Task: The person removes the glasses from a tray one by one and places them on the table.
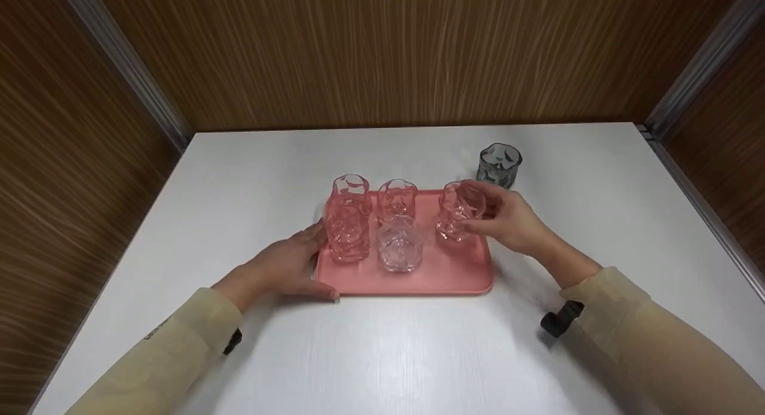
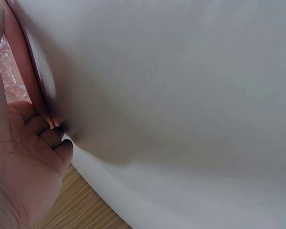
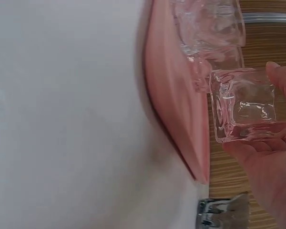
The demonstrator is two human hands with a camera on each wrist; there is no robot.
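Four glasses on tray — fifth glass behind, right

I grip a clear faceted drinking glass in my right hand, upright at the two o'clock corner of the flat pink plastic tray, whose nine o'clock edge my left hand touches.
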